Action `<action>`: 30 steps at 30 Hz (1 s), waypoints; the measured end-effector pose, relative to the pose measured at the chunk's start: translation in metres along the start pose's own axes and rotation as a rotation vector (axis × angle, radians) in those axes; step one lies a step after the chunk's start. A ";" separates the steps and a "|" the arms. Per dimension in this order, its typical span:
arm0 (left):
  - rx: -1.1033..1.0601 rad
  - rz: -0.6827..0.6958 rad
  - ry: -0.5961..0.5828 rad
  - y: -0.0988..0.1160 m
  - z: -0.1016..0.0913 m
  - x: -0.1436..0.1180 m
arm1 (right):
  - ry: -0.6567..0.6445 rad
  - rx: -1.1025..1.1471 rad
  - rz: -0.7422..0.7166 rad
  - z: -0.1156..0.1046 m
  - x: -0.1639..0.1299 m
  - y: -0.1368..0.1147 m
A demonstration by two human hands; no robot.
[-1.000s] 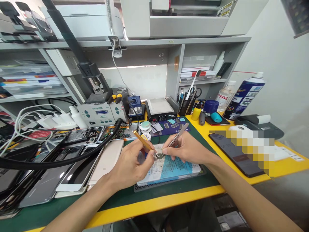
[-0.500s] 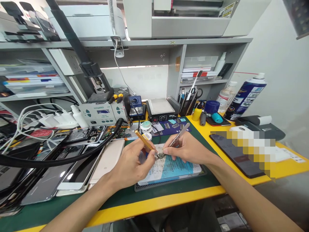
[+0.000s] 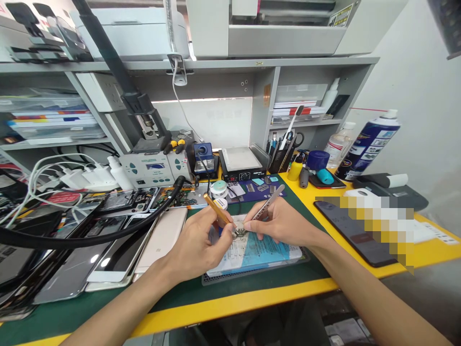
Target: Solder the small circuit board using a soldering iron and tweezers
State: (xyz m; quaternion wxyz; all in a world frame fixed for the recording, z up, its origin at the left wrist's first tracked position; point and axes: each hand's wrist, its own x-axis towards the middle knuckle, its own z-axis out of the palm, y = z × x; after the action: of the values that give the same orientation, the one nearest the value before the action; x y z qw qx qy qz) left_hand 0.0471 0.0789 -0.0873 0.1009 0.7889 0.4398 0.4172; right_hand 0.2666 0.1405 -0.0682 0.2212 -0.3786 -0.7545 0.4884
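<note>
In the head view your left hand (image 3: 196, 242) is closed around one gold tool (image 3: 217, 215) and your right hand (image 3: 279, 223) pinches one pair of tweezers (image 3: 268, 203). Both tips meet on one small part (image 3: 238, 233), between your hands, lying on the blue mat (image 3: 262, 252) on the worktop (image 3: 252, 300).

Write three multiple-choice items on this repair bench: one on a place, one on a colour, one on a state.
1. Where does the small part being worked on lie?
A. on the blue-and-white pad
B. on the top shelf
C. inside the pen cup

2. What colour is the tool in the left hand?
A. red
B. gold
C. white

3. How does the right hand stand?
A. open and flat
B. shut on metal tweezers
C. resting on the spray can

Answers: 1 A, the part sits on the pad between both hands; 2 B, its shaft shines gold; 3 B, the fingers pinch the tweezers.
</note>
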 end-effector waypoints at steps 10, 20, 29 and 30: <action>-0.007 -0.017 -0.010 0.000 -0.001 -0.001 | 0.000 0.006 -0.051 0.001 0.000 -0.004; -0.008 -0.025 -0.037 0.001 -0.002 -0.001 | -0.014 0.037 -0.064 0.002 -0.002 -0.004; -0.030 -0.035 -0.042 0.001 -0.001 -0.001 | -0.015 0.035 -0.049 0.001 -0.001 -0.005; -0.026 -0.035 -0.039 0.001 -0.001 -0.001 | -0.014 0.032 -0.045 0.001 -0.001 -0.005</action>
State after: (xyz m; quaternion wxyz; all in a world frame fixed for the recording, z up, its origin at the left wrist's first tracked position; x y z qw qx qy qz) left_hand 0.0465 0.0772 -0.0862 0.1270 0.7875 0.4462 0.4056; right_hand 0.2651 0.1378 -0.0635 0.2331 -0.3544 -0.7564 0.4980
